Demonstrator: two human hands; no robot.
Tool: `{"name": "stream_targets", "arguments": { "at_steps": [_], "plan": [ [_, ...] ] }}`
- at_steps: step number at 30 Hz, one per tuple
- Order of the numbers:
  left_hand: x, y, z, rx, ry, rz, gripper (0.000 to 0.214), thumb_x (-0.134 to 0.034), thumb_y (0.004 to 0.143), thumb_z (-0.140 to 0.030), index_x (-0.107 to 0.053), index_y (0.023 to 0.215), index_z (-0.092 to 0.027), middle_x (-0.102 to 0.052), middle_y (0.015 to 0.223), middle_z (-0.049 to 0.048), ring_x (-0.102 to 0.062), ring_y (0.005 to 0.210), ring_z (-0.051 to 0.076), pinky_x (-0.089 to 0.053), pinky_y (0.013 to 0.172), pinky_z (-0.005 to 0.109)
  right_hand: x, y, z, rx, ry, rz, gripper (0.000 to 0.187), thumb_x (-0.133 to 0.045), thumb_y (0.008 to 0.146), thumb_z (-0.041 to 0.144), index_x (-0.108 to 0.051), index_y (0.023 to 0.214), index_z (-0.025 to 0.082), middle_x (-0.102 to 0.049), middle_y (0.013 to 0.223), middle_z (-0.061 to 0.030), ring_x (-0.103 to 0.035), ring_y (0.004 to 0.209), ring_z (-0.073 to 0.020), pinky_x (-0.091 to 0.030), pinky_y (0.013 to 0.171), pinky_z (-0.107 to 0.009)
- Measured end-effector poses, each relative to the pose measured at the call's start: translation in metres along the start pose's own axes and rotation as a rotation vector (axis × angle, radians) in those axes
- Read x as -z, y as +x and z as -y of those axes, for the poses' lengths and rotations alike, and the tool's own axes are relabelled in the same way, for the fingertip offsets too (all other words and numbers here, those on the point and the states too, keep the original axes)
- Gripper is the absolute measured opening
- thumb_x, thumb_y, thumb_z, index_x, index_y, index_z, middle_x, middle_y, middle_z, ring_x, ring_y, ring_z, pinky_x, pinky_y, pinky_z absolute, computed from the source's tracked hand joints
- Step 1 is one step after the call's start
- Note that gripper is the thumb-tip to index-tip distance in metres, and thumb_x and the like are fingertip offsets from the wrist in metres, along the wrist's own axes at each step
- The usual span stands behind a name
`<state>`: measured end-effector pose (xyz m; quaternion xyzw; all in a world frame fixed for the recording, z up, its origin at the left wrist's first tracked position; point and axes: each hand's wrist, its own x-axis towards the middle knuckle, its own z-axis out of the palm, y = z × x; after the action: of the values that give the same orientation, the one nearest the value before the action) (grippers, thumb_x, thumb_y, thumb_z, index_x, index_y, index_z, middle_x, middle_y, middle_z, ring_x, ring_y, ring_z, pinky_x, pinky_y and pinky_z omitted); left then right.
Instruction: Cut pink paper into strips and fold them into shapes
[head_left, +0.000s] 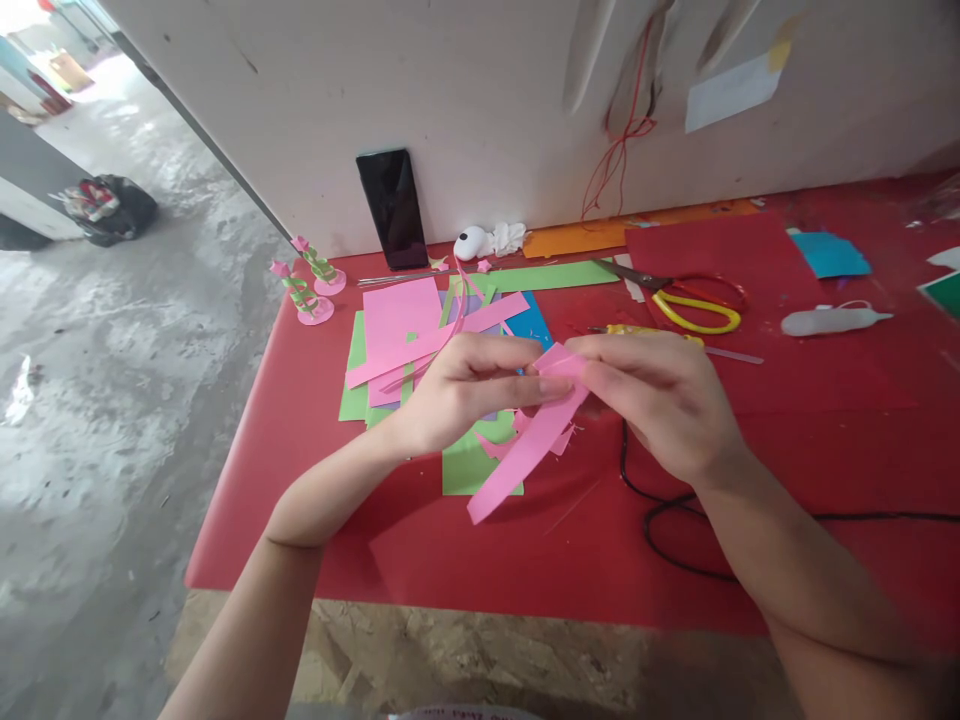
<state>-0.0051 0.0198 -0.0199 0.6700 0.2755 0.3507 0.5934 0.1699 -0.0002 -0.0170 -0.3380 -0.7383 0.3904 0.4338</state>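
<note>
Between my two hands is a pink paper strip (525, 455), folded over near its upper end, with its long tail hanging down to the left. My left hand (480, 385) pinches the strip close to the fold, thumb on top. My right hand (656, 390) grips the folded end from the other side, fingertips pressed together. Below and behind them lie pink paper scraps (495, 445) on a green paper sheet (465, 470). Another pink strip (375, 368) rests across a pile of pink, green and purple paper to the left.
Yellow-and-red-handled scissors (694, 305) lie at the back right, near a white bottle (832, 320). A black cable (652, 530) loops across the red table (360, 560). A phone (394, 210) leans on the wall. Two small paper flower stands (311, 310) stand at the left edge.
</note>
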Motion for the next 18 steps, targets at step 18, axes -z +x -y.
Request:
{"name": "stream_targets", "arguments": {
  "at_steps": [18],
  "plan": [
    [0.0, 0.005, -0.002, -0.126, 0.146, -0.284, 0.05, -0.069, 0.078, -0.048, -0.04, 0.052, -0.016, -0.034, 0.052, -0.0049, -0.032, 0.05, 0.005, -0.024, 0.043, 0.022, -0.006, 0.002, 0.003, -0.075, -0.084, -0.043, 0.031, -0.058, 0.087, 0.024, -0.047, 0.058, 0.019, -0.045, 0.052, 0.0041, -0.038, 0.048, -0.0075, -0.03, 0.046, -0.024]
  ]
}}
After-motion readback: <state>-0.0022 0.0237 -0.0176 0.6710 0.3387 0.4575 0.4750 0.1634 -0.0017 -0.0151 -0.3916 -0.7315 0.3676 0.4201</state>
